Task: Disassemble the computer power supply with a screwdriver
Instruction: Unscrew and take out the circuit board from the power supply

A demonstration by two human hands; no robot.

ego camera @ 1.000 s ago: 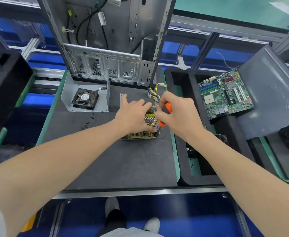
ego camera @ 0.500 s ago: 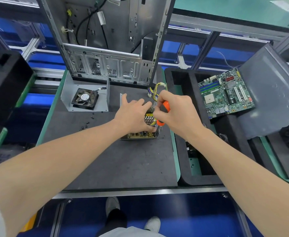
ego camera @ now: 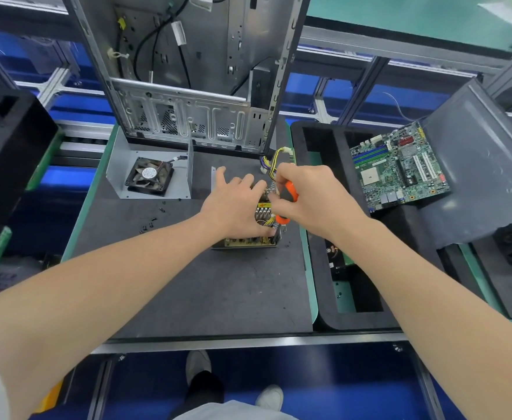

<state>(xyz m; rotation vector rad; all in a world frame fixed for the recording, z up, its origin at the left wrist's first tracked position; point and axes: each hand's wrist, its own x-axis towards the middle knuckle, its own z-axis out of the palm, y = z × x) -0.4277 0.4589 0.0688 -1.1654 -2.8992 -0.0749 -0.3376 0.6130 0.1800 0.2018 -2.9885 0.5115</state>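
Observation:
The opened power supply (ego camera: 250,241) lies on the dark mat, its circuit board and yellow wires showing. My left hand (ego camera: 233,201) rests flat on top of it with fingers spread. My right hand (ego camera: 312,195) grips an orange-handled screwdriver (ego camera: 289,192), held upright with its tip down at the unit's right front corner. A bundle of yellow and purple cables (ego camera: 271,162) leads out behind the hands. Most of the unit is hidden under my hands.
The power supply's metal cover with a black fan (ego camera: 149,176) sits at the left. Loose black screws (ego camera: 151,222) lie on the mat. An empty computer case (ego camera: 188,86) stands behind. A motherboard (ego camera: 400,171) rests on a black foam tray (ego camera: 324,283) at the right.
My right hand has shifted slightly on the screwdriver handle, which stays over the same corner. My left hand has stayed on the unit.

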